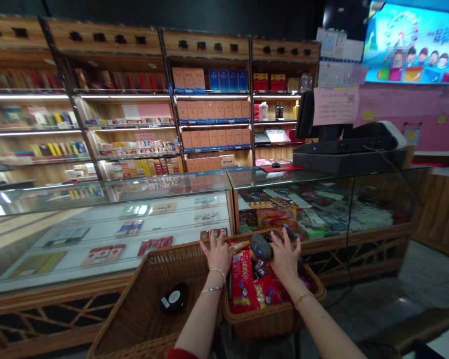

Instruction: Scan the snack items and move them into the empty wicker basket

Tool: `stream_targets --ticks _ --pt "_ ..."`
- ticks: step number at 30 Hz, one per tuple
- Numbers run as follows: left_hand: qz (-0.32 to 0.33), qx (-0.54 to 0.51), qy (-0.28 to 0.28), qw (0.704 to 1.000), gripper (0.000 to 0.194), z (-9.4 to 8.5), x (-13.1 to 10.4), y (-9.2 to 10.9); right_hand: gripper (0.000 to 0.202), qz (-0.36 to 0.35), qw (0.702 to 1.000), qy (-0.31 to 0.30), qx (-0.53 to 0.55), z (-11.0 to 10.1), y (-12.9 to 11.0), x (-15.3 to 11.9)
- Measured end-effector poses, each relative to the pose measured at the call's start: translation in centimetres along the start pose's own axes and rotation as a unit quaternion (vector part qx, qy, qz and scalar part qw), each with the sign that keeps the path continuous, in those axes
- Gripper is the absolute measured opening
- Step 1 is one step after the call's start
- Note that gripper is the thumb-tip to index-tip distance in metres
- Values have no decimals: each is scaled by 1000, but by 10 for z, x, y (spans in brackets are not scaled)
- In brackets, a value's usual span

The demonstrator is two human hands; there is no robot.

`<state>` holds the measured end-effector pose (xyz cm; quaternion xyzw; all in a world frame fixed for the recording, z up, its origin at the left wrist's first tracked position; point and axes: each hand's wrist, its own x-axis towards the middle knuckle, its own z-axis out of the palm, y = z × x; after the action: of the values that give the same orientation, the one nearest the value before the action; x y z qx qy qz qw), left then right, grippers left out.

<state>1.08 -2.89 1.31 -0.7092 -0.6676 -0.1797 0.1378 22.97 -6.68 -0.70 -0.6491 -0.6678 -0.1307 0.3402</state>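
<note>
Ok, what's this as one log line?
left hand: fingers spread, near brown wicker basket of shiny red packets; right hand: at dark grey rounded device, hold unclear

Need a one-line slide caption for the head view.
Left hand and right hand over a basket of red packets, a dark grey device at the right.

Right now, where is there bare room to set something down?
The left basket has bare wicker floor around a round black object. The right basket is crowded with red packets and a dark device by the right hand.
</note>
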Motion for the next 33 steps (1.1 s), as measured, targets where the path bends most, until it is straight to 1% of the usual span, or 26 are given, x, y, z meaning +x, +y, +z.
stream_targets --ticks 5,9,16,21,33 --pt "17 -24 54 998 21 1 4 -4 34 -4 1000 -20 -11 -2 1 2" --pt "26 -36 74 996 22 5 7 -5 34 -6 999 -32 -19 -9 -4 5" --pt "30 -44 60 997 28 2 10 -6 33 -21 998 -52 -26 -25 -20 8" --pt "35 -38 53 997 29 0 9 -6 31 -31 998 -56 -26 -26 -25 8" --pt "51 -35 61 996 31 4 11 -7 32 -32 997 -69 0 -33 -29 8"
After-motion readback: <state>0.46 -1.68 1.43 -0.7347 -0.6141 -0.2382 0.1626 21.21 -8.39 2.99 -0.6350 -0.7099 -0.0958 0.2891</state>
